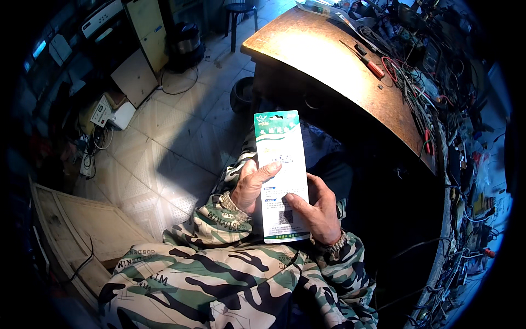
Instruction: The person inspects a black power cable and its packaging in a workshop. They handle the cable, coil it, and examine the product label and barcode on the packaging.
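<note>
A long white and green card package [285,137] with a hanging slot at its top is held upright over my camouflage-clad lap [219,274]. My left hand [249,183] grips its left edge, thumb lying across the front near the middle. My right hand [318,214] grips the right edge lower down, its thumb pressed on the front above a square printed code. Most of the fingers of both hands are hidden behind the package.
A wooden desk [307,49] at the upper right carries a red screwdriver [375,68] and tangled wires [422,82]. A black bucket [241,93], stool [238,10] and round appliance [185,44] stand on the tiled floor. A wooden board [76,225] lies at lower left.
</note>
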The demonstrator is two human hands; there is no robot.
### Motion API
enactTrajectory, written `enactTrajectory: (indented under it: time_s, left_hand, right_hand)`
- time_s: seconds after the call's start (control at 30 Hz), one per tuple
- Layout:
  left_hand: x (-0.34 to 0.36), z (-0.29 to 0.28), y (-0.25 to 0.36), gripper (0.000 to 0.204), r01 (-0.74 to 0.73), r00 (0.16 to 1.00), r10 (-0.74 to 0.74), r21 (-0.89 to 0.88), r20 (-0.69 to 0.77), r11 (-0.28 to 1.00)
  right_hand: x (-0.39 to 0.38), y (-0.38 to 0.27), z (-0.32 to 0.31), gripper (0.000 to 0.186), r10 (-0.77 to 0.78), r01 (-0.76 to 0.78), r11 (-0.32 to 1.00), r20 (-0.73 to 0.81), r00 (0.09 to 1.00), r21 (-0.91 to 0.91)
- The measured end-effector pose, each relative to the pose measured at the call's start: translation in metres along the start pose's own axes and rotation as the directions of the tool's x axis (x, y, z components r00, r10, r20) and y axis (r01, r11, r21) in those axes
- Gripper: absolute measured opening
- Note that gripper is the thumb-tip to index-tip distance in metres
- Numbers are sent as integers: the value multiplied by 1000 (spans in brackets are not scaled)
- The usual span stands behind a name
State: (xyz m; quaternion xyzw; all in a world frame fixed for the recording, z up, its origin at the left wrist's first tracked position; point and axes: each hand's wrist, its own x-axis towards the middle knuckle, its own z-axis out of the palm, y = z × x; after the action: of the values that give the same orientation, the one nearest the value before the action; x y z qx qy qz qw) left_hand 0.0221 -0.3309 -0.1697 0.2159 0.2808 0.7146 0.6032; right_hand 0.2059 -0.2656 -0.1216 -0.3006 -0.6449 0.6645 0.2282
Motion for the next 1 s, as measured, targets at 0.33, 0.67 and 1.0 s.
enactTrajectory:
  time_s: [0.33, 0.67, 1.0]
  left_hand:
    - [10, 1, 11, 70, 20, 982, 28, -252, 185, 968]
    - [10, -8, 5, 54, -16, 997, 31, -196, 72, 981]
    - [10, -2, 4, 55, -21, 999, 25, -92, 45, 996]
  right_hand:
    - [-16, 10, 13, 55, -13, 13, 1000, -27, 1000, 2]
    - [-20, 7, 20, 48, -98, 92, 994, -99, 990, -67]
    - [-19, 21, 14, 42, -84, 87, 996, -99, 991, 22]
